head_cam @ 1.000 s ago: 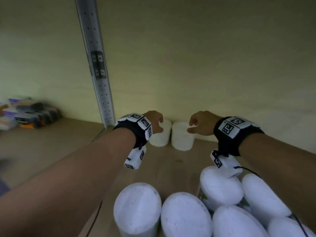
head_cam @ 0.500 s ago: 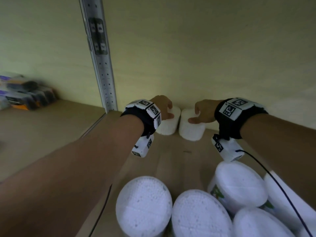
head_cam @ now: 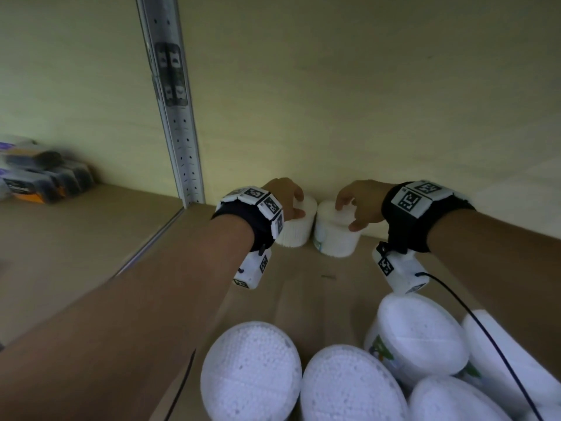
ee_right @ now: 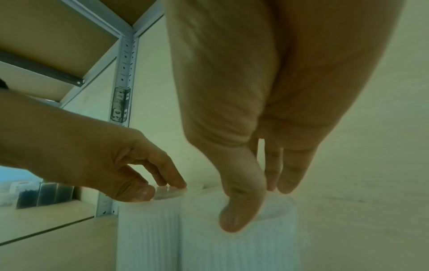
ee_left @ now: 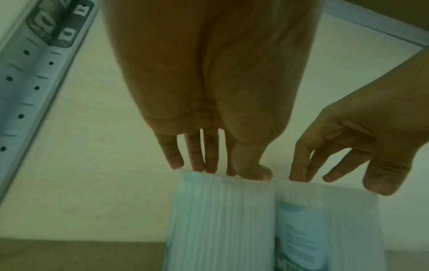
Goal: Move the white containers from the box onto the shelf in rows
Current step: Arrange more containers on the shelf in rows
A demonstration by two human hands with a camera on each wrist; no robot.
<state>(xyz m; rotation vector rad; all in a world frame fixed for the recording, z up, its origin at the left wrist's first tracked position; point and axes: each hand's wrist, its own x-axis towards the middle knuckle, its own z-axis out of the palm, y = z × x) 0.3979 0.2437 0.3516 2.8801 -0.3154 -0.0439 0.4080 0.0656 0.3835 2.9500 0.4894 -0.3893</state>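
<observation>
Two ribbed white containers stand side by side at the back of the wooden shelf (head_cam: 303, 287), against the wall. My left hand (head_cam: 294, 205) grips the top rim of the left container (head_cam: 296, 230) with fingertips and thumb. My right hand (head_cam: 346, 214) grips the top of the right container (head_cam: 334, 243), thumb at the front and fingers behind. The left wrist view shows the left hand (ee_left: 223, 170) on its container (ee_left: 220, 220). The right wrist view shows the right hand (ee_right: 255, 207) on its container (ee_right: 236, 247). Several more white containers (head_cam: 250, 372) lie close below me.
A perforated metal upright (head_cam: 179, 132) rises just left of the left container. In the neighbouring bay at far left sits a stack of dark packages (head_cam: 45, 180). Bare shelf board lies between the two placed containers and the near ones. A black cable (head_cam: 485, 329) trails from my right wrist.
Both hands stay on the tops of the two containers at the back wall. The head view has drawn closer, so the hands and containers look larger.
</observation>
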